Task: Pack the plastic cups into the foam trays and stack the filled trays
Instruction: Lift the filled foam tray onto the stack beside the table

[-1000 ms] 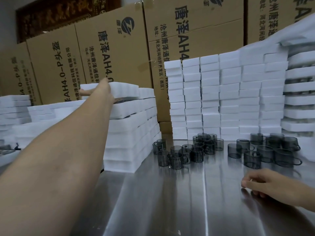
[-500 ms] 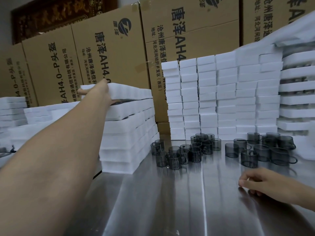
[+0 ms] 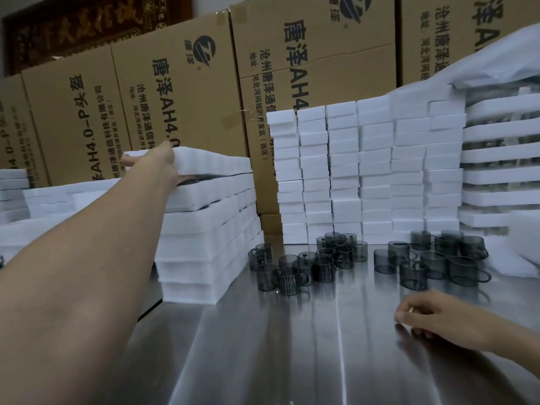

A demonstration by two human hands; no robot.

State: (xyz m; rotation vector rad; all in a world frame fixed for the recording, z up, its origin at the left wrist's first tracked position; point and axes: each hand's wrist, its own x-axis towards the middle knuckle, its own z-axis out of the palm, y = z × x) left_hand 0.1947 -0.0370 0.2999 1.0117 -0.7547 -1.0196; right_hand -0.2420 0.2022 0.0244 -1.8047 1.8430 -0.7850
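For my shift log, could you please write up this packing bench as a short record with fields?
Left grip: holds the end of the top white foam tray of the left tray stack
Right grip: rests on the steel table, holding nothing
Cups: smoky grey clear plastic cups loose in two clusters on the table
Behind: white foam block stacks, printed cardboard boxes
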